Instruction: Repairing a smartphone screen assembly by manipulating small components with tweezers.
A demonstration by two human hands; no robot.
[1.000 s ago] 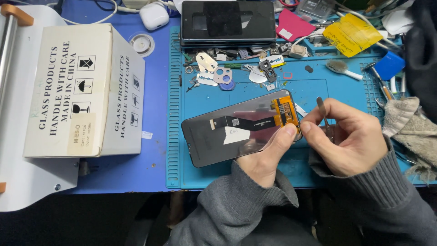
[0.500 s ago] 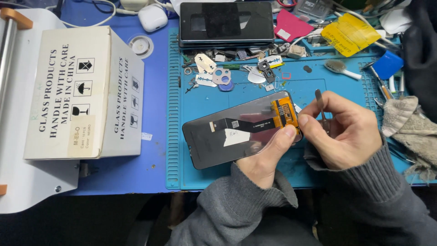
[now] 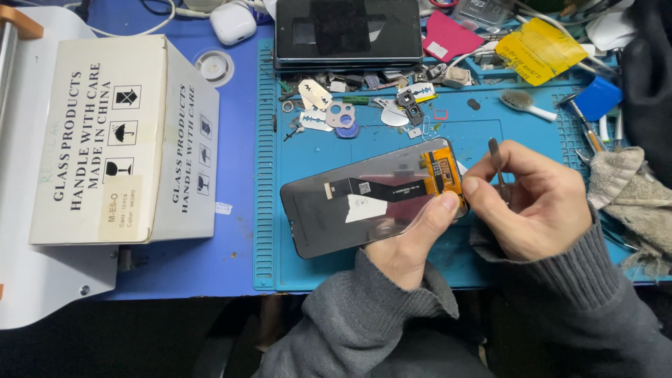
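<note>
A dark phone screen panel lies back side up on the blue mat, its long axis tilted, the far end rising toward two o'clock. A black flex ribbon runs along its back to an orange connector patch at the three o'clock end. A white label sits mid-panel. A thin metal tool stands upright at three o'clock of the patch.

The left hand held a dark phone display panel over the blue repair mat, thumb pressing its orange flex connector; the right hand gripped a thin metal tool beside it; a white cardboard box stood well apart.
</note>
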